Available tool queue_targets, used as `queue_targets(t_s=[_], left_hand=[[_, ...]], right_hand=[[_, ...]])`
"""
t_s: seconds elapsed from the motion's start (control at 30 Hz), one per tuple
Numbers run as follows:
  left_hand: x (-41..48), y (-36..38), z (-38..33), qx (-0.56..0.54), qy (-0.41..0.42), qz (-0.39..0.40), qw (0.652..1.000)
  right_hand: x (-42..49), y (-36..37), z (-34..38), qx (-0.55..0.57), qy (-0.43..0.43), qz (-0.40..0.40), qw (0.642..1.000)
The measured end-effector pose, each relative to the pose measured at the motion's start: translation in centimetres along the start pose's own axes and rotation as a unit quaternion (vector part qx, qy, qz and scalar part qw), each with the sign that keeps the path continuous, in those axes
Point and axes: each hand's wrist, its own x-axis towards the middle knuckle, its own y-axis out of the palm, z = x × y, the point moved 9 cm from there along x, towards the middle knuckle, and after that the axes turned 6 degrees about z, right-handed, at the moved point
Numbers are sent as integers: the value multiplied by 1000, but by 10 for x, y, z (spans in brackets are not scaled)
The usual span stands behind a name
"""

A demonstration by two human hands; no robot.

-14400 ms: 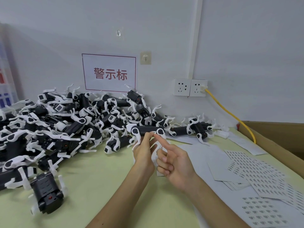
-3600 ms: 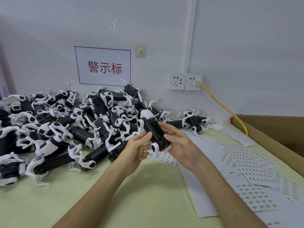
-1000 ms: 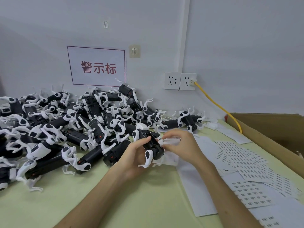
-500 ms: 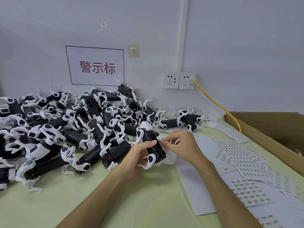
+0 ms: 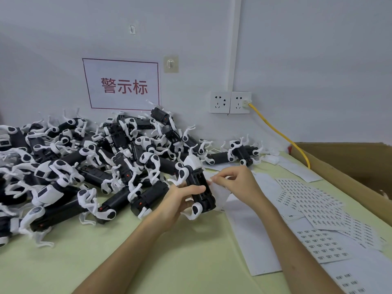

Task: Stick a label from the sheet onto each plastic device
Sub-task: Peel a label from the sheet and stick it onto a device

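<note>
While the left hand keeps its grip around a black-and-white plastic device above the table | right hand pinches a white label sheet touching the device's side | device pile left | more label sheets right

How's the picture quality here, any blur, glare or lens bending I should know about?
Head view: even, soft light, no glare; faint shadows under the hands and the held device. Wide-angle bending curves the wall conduit and box edge. The pile is sharp; print on the label sheets is too small to read.
</note>
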Motion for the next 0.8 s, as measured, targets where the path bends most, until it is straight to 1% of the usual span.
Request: queue_targets(t_s=[0.17, 0.3, 0.57, 0.8], left_hand=[[-1, 4, -9, 54, 60, 24, 996], [-2, 4, -14, 70, 79, 31, 994], [-2, 5, -16, 97, 85, 44, 991], [-2, 1, -13, 97, 68, 27, 993]], right_hand=[[-1, -7, 8, 32, -30, -5, 999], [-3, -2, 10, 50, -21, 28, 998], [-4, -5, 8, 19, 5, 8, 1000], [-5, -3, 9, 24, 11, 17, 1000]])
